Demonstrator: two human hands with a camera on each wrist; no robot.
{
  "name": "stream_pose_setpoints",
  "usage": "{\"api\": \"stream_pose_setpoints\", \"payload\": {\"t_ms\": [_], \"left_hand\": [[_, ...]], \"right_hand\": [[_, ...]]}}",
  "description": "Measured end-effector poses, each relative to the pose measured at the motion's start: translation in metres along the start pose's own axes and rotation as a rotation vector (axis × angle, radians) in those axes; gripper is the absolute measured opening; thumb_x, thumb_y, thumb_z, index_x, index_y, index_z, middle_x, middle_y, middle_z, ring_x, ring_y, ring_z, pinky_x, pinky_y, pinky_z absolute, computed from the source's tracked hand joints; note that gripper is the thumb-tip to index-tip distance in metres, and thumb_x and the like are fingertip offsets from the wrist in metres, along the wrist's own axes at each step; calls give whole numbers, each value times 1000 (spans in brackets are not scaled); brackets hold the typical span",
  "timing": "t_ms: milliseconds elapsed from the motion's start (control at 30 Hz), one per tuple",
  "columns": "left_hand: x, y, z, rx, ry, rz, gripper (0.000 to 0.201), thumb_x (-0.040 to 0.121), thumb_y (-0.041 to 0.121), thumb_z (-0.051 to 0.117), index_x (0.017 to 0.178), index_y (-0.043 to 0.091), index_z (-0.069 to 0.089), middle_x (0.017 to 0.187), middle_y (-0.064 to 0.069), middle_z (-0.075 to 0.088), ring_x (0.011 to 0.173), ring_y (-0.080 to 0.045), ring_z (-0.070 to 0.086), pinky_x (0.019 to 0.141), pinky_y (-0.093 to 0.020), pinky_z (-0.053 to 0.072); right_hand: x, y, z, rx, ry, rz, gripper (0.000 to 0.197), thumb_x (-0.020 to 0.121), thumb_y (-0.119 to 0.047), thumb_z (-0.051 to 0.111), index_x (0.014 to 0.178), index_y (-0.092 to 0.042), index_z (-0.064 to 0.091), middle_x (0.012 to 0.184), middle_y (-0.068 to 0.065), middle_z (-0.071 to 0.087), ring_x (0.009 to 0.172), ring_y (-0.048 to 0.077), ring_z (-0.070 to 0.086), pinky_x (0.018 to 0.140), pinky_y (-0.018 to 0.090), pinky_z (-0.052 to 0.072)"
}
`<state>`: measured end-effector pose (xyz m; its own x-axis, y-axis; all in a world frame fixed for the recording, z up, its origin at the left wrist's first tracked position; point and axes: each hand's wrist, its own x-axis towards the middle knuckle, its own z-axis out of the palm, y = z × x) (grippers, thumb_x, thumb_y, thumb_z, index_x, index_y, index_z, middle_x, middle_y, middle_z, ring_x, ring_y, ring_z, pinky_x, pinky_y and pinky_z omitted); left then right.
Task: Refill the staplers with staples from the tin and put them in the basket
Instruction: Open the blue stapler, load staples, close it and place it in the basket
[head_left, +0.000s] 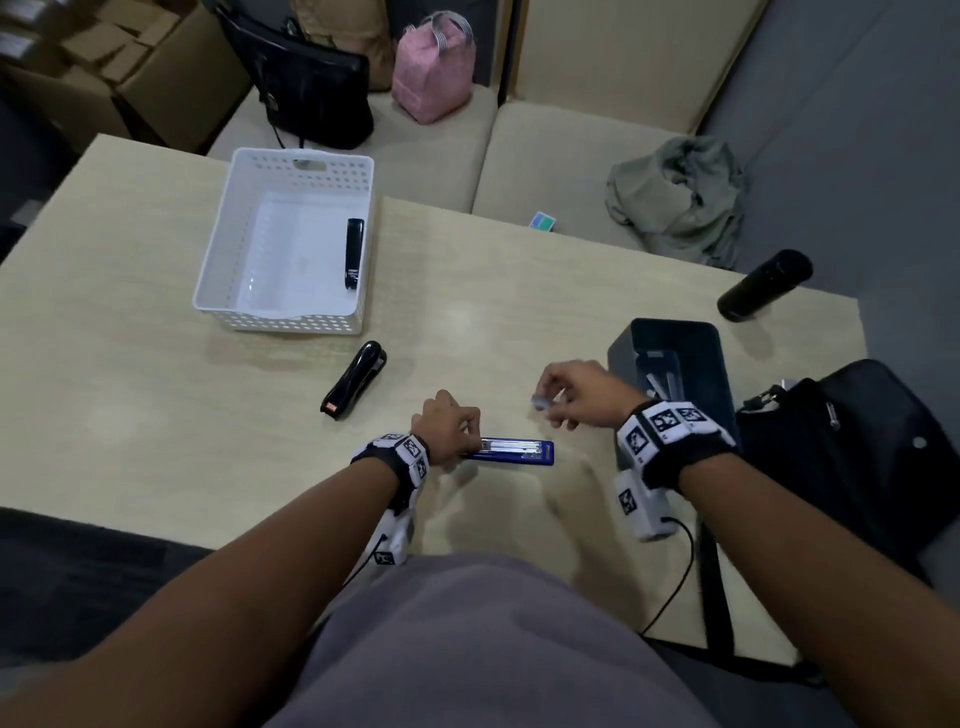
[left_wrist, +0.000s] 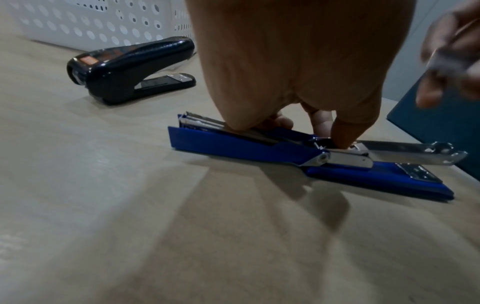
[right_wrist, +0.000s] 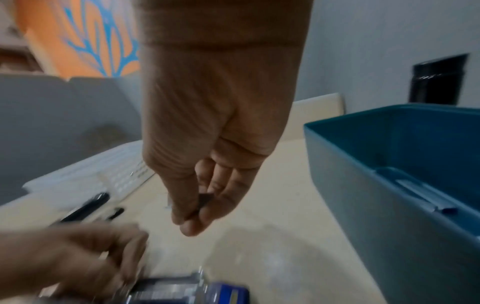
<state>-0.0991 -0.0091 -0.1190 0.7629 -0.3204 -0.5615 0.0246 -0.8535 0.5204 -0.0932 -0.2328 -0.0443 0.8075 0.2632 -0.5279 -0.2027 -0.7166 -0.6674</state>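
Left wrist view: shows blue stapler (left_wrist: 306, 158) flat on table (left_wrist: 130, 226), folded wide open, metal magazine rail bared toward its anvil end; left hand (left_wrist: 293, 67) over it, fingertips (left_wrist: 342, 135) pressing down near hinge, thumb on opened top half. Not clear from head view, where only blue body and silver channel (head_left: 511, 448) read. Same view: black stapler (left_wrist: 130, 70) resting closed, beside perforated wall of basket (left_wrist: 78, 22).

Right wrist view: right hand (right_wrist: 215, 144) raised off table, thumb and forefinger pinching small dark strip of staples (right_wrist: 203, 202), blurred; seen in head view as grey sliver (head_left: 540, 402) above and right of blue stapler, not touching it.

Head view, containers: white basket at far left of table, holding one black stapler (head_left: 354, 253) along its right wall, rest of floor bare. Dark teal tin (head_left: 670, 364) at right, just behind right wrist, lidless, with pale strips and small box inside (right_wrist: 420, 191); contents hard to make out.

Edges and room: blue stapler near front edge, close to torso. Open tabletop between basket, loose black stapler and hands. Black flask (head_left: 763, 285) at far right edge; black bag (head_left: 852, 457) touching tin's right side.
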Motion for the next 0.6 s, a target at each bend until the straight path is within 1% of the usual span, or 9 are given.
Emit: {"api": "stream_pose_setpoints", "payload": {"t_ms": [67, 133, 200, 233, 300, 367, 467, 533, 600], "left_hand": [[1, 0, 0, -5, -3, -2, 8, 74, 27, 70, 80, 26, 65, 102, -1, 37, 110, -26, 43, 92, -39, 40], [1, -1, -1, -7, -9, -6, 8, 74, 27, 70, 79, 27, 64, 103, -1, 37, 110, -26, 43, 93, -39, 40], [2, -1, -1, -7, -12, -6, 8, 74, 27, 70, 79, 27, 63, 102, -1, 37, 110, -26, 43, 93, -40, 40], [2, -2, -1, -10, -11, -9, 9, 74, 27, 70, 78, 28, 62, 102, -1, 37, 110, -26, 43, 93, -40, 40], [1, -2, 0, -5, -7, -11, 8, 74, 27, 70, 79, 27, 63, 104, -2, 38, 110, -26, 43, 93, -40, 39], [3, -2, 1, 1, -1, -12, 10, 74, 27, 69, 83, 23, 66, 107, -4, 42, 110, -26, 43, 93, -40, 40], [3, -2, 1, -2, 5, -11, 12, 75, 27, 70, 85, 21, 67, 106, -4, 41, 110, -27, 44, 93, -41, 40], [3, -3, 2, -7, 10, -11, 13, 75, 27, 70, 86, 20, 67, 110, -6, 44, 110, -27, 44, 93, -40, 40], [3, -3, 2, -7, 12, -8, 14, 75, 27, 70, 87, 20, 67, 114, -9, 46, 110, -27, 44, 93, -40, 39]], "right_hand": [[6, -1, 23, -169, -82, -10, 12, 85, -4, 63, 92, -14, 62, 87, 10, 75, 69, 20, 67, 63, 34, 56], [10, 2, 41, -244, -86, 15, 24, 87, -3, 51, 102, -16, 66, 94, 10, 75, 81, 23, 68, 77, 37, 57], [11, 4, 54, -289, -90, 34, 41, 89, 1, 41, 121, -13, 64, 109, 15, 69, 98, 31, 64, 87, 34, 49], [12, 5, 61, -311, -105, 30, 45, 91, 2, 37, 129, -11, 59, 115, 18, 65, 107, 33, 59, 91, 32, 43], [11, 8, 68, -331, -156, 36, 46, 95, 1, 34, 137, -8, 50, 122, 22, 58, 116, 34, 52, 94, 31, 37], [10, 10, 69, -307, -201, 48, 41, 98, -6, 33, 136, -6, 48, 120, 21, 52, 117, 34, 49, 96, 34, 35], [9, 11, 71, -294, -213, 58, 27, 102, -22, 33, 119, -10, 50, 109, 14, 46, 112, 33, 50, 96, 39, 37], [9, 11, 72, -297, -206, 68, 34, 104, -28, 30, 125, -7, 45, 113, 15, 47, 111, 32, 51, 99, 42, 38], [8, 9, 74, -292, -220, 55, 37, 104, -30, 28, 129, -7, 42, 111, 13, 45, 110, 32, 51, 100, 43, 37]]}}
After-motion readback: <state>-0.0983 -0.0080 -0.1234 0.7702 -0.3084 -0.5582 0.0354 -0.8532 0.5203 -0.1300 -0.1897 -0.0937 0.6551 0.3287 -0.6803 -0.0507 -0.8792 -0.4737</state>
